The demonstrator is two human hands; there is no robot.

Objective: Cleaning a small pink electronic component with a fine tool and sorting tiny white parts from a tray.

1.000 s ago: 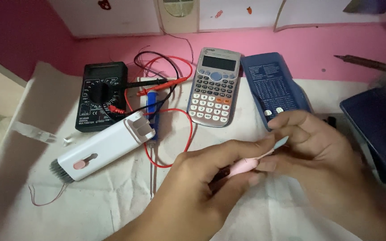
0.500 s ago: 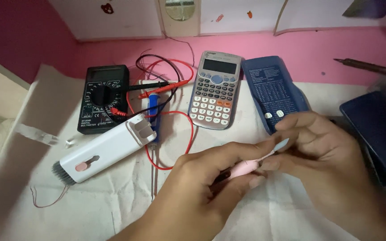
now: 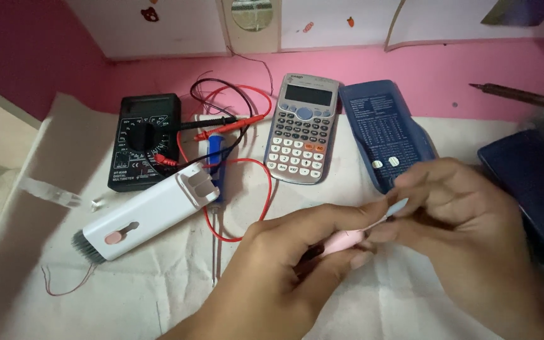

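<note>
My left hand (image 3: 284, 264) grips a small pink tool (image 3: 344, 240) by its body, low in the middle of the view. My right hand (image 3: 467, 226) pinches the pale blue-white tip (image 3: 396, 206) of that tool between thumb and fingers. Both hands hover over a white cloth (image 3: 127, 296) spread on the pink desk. To the left lies a white cleaning kit (image 3: 149, 214) with a grey brush end and a pink slider.
A black multimeter (image 3: 145, 140) with red and black leads (image 3: 234, 123) lies at the back left. A blue screwdriver (image 3: 215, 170), a grey calculator (image 3: 301, 128) and its blue cover (image 3: 385, 132) lie beyond my hands. A soldering iron (image 3: 517, 96) and a dark blue case (image 3: 536, 182) are at right.
My right hand's fingers have shifted slightly on the tool's pale tip. The objects on the cloth have not moved; the view has drifted a little.
</note>
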